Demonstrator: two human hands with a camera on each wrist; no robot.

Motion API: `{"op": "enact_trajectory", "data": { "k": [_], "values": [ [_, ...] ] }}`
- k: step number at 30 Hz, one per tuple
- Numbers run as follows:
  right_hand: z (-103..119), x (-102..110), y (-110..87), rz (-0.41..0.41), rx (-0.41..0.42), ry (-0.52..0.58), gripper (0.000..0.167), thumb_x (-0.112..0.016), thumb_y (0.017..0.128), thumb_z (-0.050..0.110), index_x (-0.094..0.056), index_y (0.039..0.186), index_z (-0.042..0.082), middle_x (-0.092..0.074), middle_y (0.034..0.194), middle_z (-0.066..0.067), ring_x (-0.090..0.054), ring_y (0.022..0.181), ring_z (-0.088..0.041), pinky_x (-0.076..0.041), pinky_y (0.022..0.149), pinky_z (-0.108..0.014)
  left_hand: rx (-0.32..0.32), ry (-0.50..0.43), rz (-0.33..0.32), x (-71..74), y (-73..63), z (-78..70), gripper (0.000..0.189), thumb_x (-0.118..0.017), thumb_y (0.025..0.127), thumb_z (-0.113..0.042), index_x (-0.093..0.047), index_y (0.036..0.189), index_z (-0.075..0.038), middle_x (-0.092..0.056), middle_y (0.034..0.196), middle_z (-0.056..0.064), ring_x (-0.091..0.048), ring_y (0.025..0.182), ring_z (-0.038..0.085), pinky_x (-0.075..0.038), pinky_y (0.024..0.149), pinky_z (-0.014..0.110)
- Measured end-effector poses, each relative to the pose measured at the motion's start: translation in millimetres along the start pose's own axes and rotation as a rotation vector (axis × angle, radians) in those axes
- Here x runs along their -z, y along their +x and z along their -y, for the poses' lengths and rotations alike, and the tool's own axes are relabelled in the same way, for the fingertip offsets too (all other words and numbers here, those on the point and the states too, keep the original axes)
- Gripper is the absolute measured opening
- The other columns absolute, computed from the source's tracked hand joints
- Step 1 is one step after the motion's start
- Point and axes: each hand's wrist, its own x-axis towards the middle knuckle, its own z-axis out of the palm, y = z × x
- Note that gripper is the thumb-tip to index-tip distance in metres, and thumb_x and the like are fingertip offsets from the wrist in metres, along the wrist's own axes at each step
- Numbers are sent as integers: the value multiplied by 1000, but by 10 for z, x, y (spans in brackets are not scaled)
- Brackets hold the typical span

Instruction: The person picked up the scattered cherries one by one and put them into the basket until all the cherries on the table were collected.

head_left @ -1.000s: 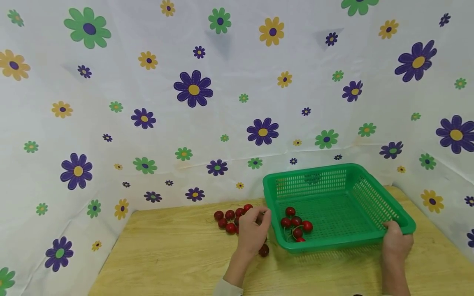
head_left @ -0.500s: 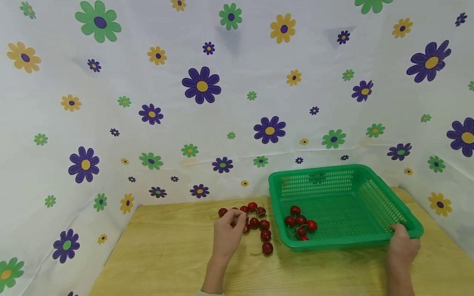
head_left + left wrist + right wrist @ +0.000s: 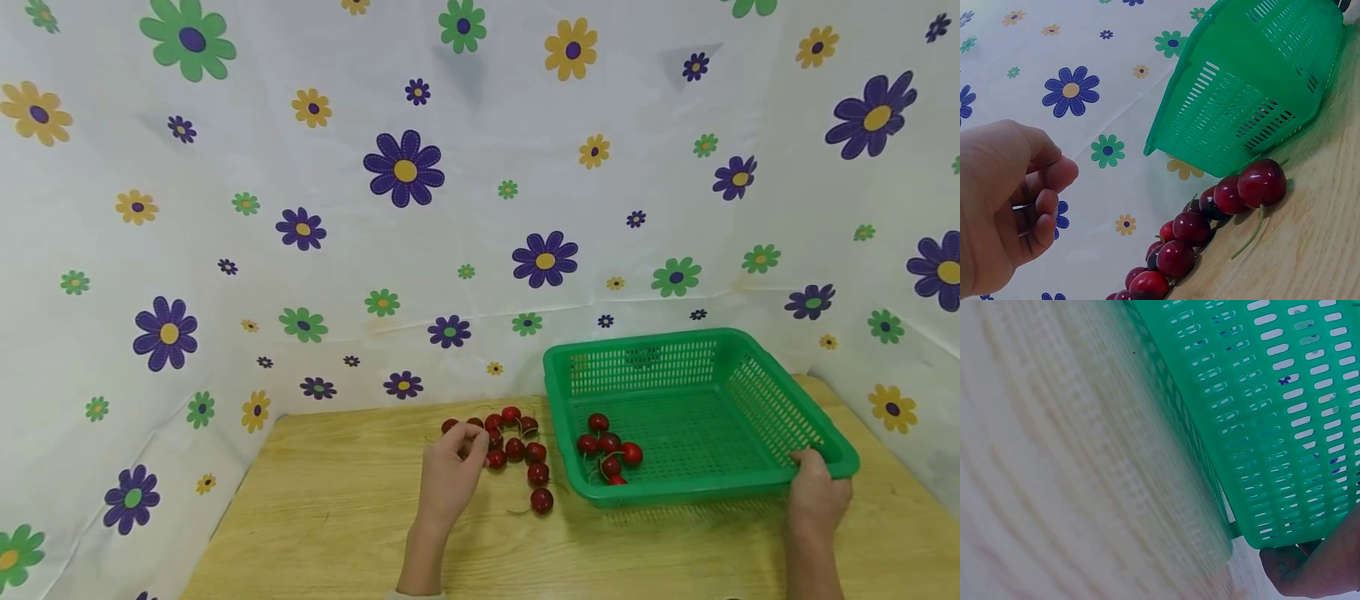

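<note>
My left hand hovers at the left side of a group of dark red cherries on the table. Its fingers curl inward, thumb and index tips close together; the left wrist view shows no cherry in the hand. Stems show on some cherries. To their right stands a green plastic basket with slotted walls. Several cherries lie in its near left corner. My right hand grips the basket's rim at the near right corner, thumb over the top; the right wrist view shows fingers under the edge.
The wooden table ends against a white flowered cloth at the back and sides. The cherry at the near end sits close to the basket's left wall.
My left hand has moved left, from beside the basket's left rim to the left part of the cherry group, uncovering cherries. My right hand keeps its grip on the basket.
</note>
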Motion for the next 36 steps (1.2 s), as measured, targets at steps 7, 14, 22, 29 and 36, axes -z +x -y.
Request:
{"op": "enact_trajectory", "data": {
  "k": [7, 14, 22, 29, 36],
  "values": [
    [8, 15, -16, 18, -3, -1, 20, -50, 90, 9, -57, 104, 22, -53, 103, 9, -47, 90, -2, -37, 74, -11, 13, 134, 61, 6, -7, -17, 8, -63, 97, -13, -70, 92, -14, -56, 64, -7, -41, 50, 5, -38, 49, 22],
    [-3, 18, 2, 14, 6, -1, 20, -51, 90, 9, -57, 103, 23, -54, 102, 10, -47, 90, -2, -37, 74, -11, 25, 387, 267, 0, -2, -15, 10, -63, 96, -16, -71, 92, -12, -61, 72, -9, -48, 56, 4, -42, 53, 22],
    [-8, 24, 1, 11, 8, -17, 21, -50, 90, 10, -56, 103, 25, -53, 103, 10, -45, 92, -1, -36, 75, -10, 10, 504, 401, -38, -46, -14, 8, -64, 94, -15, -69, 88, -12, -54, 65, -9, -43, 53, 4, -37, 48, 22],
    [5, 14, -4, 16, 10, -4, 22, -50, 90, 9, -56, 104, 25, -54, 103, 10, -46, 92, -1, -36, 75, -10, 94, 561, 543, -118, -92, -10, 5, -68, 88, -16, -65, 88, -11, -58, 73, -4, -51, 62, 11, -44, 54, 29],
    [1, 16, 3, 25, 16, 20, 23, -49, 90, 8, -56, 105, 24, -54, 104, 11, -47, 92, -1, -36, 76, -11, 108, 649, 614, -207, -146, 50, 12, -70, 77, -7, -62, 85, -9, -57, 71, -2, -52, 62, 13, -45, 55, 32]
  ]
}}
